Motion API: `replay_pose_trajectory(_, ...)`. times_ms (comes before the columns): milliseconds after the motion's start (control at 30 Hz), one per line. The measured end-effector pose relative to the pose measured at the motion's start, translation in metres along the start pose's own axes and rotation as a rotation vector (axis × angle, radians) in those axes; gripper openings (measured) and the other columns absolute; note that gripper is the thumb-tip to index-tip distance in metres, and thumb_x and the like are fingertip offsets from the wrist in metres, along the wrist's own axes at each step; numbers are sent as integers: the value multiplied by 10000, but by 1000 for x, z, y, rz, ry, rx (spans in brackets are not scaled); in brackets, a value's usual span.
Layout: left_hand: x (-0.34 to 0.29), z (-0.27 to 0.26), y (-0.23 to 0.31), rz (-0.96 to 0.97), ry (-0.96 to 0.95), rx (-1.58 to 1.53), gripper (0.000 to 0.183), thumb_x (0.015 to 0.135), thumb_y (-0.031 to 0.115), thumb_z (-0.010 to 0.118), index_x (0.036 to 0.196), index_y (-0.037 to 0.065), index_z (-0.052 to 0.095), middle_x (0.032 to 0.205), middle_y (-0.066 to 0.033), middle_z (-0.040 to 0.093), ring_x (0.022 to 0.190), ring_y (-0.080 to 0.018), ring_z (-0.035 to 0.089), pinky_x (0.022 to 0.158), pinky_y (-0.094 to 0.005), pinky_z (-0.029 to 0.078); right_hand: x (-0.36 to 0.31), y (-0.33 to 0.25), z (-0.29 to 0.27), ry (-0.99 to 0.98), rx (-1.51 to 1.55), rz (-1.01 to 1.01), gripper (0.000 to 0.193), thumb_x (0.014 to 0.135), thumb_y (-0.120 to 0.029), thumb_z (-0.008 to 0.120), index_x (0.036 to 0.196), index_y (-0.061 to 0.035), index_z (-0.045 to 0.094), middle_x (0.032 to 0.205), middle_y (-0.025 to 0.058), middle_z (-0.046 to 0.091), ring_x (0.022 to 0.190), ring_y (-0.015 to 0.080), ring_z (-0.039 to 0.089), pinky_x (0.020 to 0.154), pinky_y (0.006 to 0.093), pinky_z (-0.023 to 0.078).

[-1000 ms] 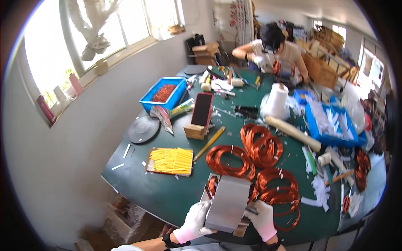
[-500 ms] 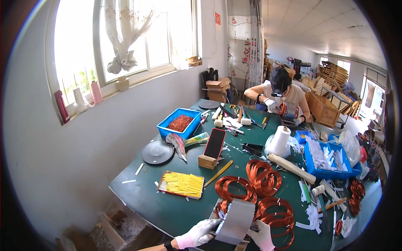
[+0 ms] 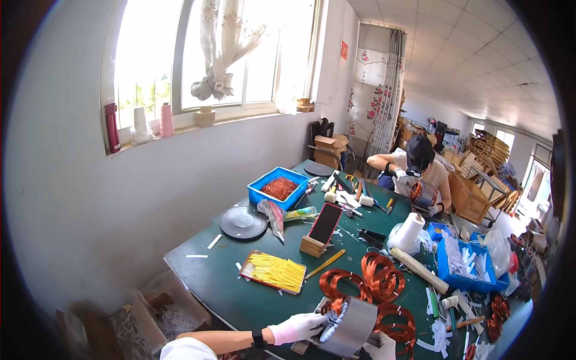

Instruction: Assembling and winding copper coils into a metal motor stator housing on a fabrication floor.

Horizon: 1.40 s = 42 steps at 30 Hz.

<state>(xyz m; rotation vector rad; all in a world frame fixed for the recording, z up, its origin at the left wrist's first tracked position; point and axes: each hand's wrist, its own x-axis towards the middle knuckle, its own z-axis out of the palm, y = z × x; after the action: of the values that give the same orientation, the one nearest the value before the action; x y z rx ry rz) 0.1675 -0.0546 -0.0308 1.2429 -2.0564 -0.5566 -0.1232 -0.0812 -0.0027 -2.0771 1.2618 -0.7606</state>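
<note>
At the table's near edge lies a grey metal motor stator (image 3: 358, 324), its open end facing left, with pale insulation strips and some copper wire at that end. My left hand (image 3: 300, 327), in a white and pink glove, grips the stator's open end with its fingers bent over the rim. From the right, my gloved right hand (image 3: 381, 347) holds the lower side of the same stator; its fingertips are partly hidden. Close behind the stator are coils of copper wire (image 3: 384, 278), several loops bound with white ties. A tray of yellow strips (image 3: 275, 272) sits left of them.
A phone on a wooden stand (image 3: 324, 225), a round grey plate (image 3: 243, 223) and a blue bin of copper scraps (image 3: 279, 188) stand farther back. White paper strips fill a blue bin (image 3: 474, 279) at right, near mallets (image 3: 449, 302). A co-worker (image 3: 420, 168) handles another stator across the table.
My view has tilted upward and turned left, so the scene sits lower and farther right. My left hand has shifted slightly along the stator's open end; the right still holds it.
</note>
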Motion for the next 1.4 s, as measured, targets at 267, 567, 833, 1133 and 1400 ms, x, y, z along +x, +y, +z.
replay_pose_trajectory(267,4,-2,-3,-131,8,-393,238,877,157,622,1087,47,607,932,-144,649,824,-262,631,810,-320,488,7,30,11,33,177,43,214,757,-8,659,961,51,625,834,119,679,746,166,628,693,304,503)
replay_pose_trajectory(567,5,0,-4,-190,42,-478,199,875,130,624,1056,48,631,902,-94,666,785,-162,605,817,-289,484,15,35,28,106,104,-5,191,795,-46,635,955,58,620,801,115,676,725,153,623,671,307,492)
replay_pose_trajectory(833,3,-1,5,-142,107,-580,170,851,68,624,1010,9,627,873,-98,643,773,-140,581,781,-280,479,6,-5,21,78,150,82,254,814,-47,612,1052,42,621,866,144,682,805,157,630,726,309,492)
replay_pose_trajectory(1133,12,-38,-16,42,19,-205,160,741,118,708,900,100,706,792,-95,662,741,-254,631,689,-335,518,23,-35,23,43,144,24,164,754,18,551,897,54,620,636,95,637,563,114,601,530,276,469)
replay_pose_trajectory(1400,28,-20,-33,94,75,-129,183,620,134,749,788,206,737,710,21,639,694,-195,553,645,-325,462,19,-12,26,-39,562,296,141,771,48,657,904,48,608,767,63,632,709,80,595,650,248,491)
